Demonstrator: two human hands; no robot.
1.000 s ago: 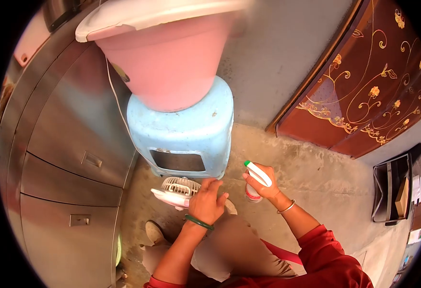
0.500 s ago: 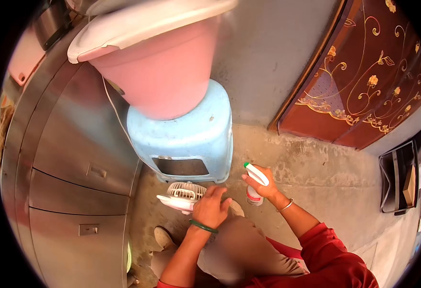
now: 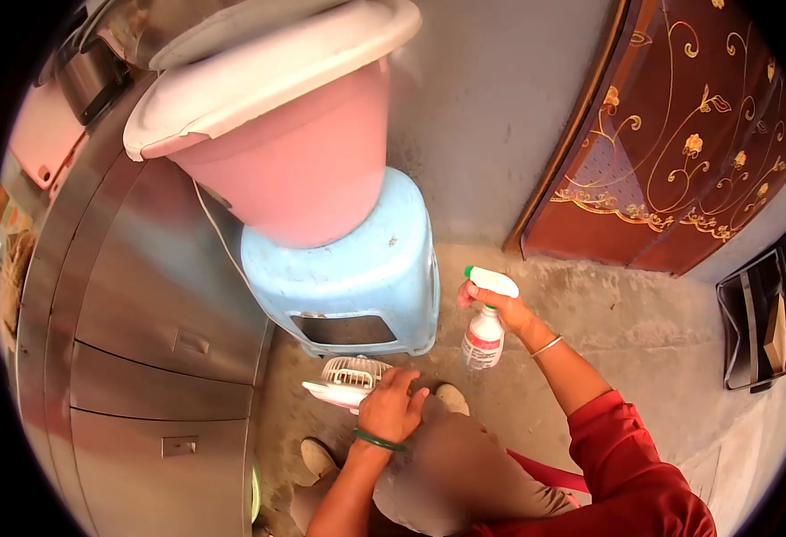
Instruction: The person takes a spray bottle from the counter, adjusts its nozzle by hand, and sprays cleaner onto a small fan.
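My right hand is wrapped round the neck and trigger of a spray bottle with a white and green head and a red and white label. The bottle hangs upright over the floor, right of the blue stool. My left hand, with a green bangle on its wrist, has its fingers curled over the right side of a small white fan. The fan is tilted, its grille towards the stool, and my hand hides part of it.
A pink tub with a white lid stands on the blue stool. Steel cabinets line the left. A brown embroidered curtain hangs at the right, near a black rack. A cord runs down beside the stool.
My right hand has raised the spray bottle and turned it, so its label and body now show. My left hand stays at the fan. The view has shifted slightly.
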